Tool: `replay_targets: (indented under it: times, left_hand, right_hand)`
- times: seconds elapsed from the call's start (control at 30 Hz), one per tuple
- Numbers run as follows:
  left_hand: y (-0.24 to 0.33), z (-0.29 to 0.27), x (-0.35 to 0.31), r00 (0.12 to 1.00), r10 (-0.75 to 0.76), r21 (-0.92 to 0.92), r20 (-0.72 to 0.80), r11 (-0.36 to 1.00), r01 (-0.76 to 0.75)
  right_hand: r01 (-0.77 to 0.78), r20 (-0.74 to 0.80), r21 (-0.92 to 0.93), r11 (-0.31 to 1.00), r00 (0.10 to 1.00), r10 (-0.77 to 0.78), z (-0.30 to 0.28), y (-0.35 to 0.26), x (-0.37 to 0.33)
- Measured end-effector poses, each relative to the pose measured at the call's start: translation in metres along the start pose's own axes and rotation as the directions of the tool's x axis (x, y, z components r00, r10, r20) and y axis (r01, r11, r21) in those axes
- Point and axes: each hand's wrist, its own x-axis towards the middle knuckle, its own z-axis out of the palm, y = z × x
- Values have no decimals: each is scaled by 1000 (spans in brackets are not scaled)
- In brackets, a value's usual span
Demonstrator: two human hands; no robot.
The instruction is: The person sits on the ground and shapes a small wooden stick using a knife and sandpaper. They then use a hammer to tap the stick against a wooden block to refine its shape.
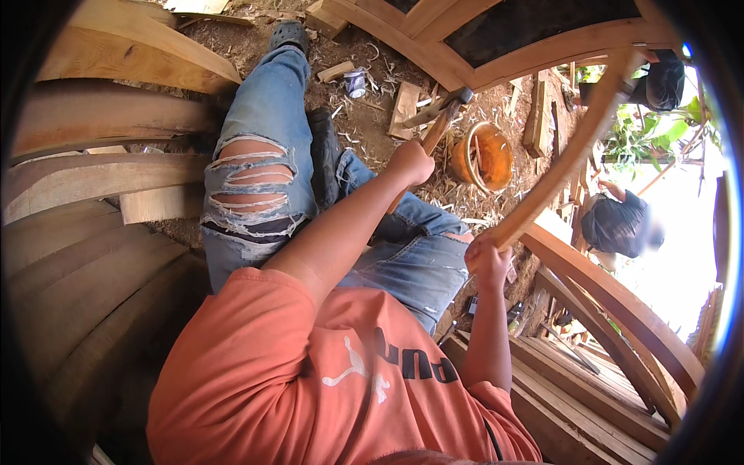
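Observation:
My left hand [411,164] is closed around the wooden handle of an adze [443,128]. Its dark metal head points away from me, over the ground in front of my legs. On the right, my right hand [488,260] grips the lower end of a long, slightly curved wooden piece [554,174], which slants up and away to the far right. Adze and wooden piece are apart. Beyond my hands, between the two, an orange bucket [457,159] with a stick-like thing inside sits on the shaving-strewn ground.
Curved planks [116,116] are stacked along my left. A wooden frame with dark panels [542,43] stands ahead. Offcuts [404,110] and a small can [355,83] lie on the ground. Curved timbers [620,298] and boards fill the right, where another person [616,225] is bent over.

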Motion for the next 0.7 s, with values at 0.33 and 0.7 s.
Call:
replay_targets:
  times: [0.33,0.7]
  left_hand:
    - [3,4,-11,1000,-15,-9,16,1000,15]
    - [-6,9,-5,1000,15,36,15,999,-15]
  right_hand:
    - [31,26,-82,996,999,-29,18,8,2]
    - [100,8,31,995,995,-100,35,9,9]
